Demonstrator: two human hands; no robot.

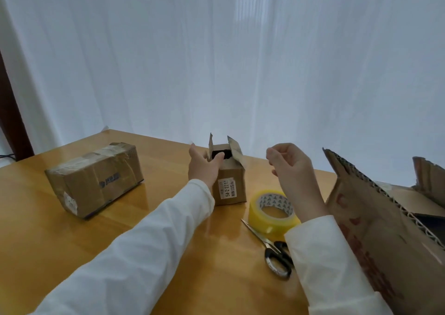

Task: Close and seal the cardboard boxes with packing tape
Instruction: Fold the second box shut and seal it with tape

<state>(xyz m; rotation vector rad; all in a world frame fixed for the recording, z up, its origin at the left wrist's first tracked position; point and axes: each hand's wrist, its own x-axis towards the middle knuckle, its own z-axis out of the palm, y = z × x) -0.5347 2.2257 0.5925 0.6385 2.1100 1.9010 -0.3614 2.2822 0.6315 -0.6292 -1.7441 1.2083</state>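
On the wooden table (168, 254), a small box (230, 184) is seen standing upright near the middle, with its top flaps up and its dark inside showing. It is held near its top by the left hand (204, 167): the thumb is hooked over the rim, and the other fingers are wrapped round the far left side. A tape roll (273, 212) lies flat just beside the box, on its right, and scissors (272, 249) are placed in front of the roll, their blades almost touching it.

Some things could go wrong from here. The small box is tall and thin, so it could be tipped over if it is pushed too hard at the top. A flap could be bent or torn if it is folded the wrong way. If the flaps are not pressed flat, the tape may be stuck on crooked.

The left arm is stretched out forward in a white sleeve. The right hand (291, 167) is held up in the air above the tape roll, fingers loosely curled, and nothing can be seen in it.

A taped box (94, 179) is set well apart on the left, already wrapped in tape. A big box (375, 223) with open flaps is at the right edge.
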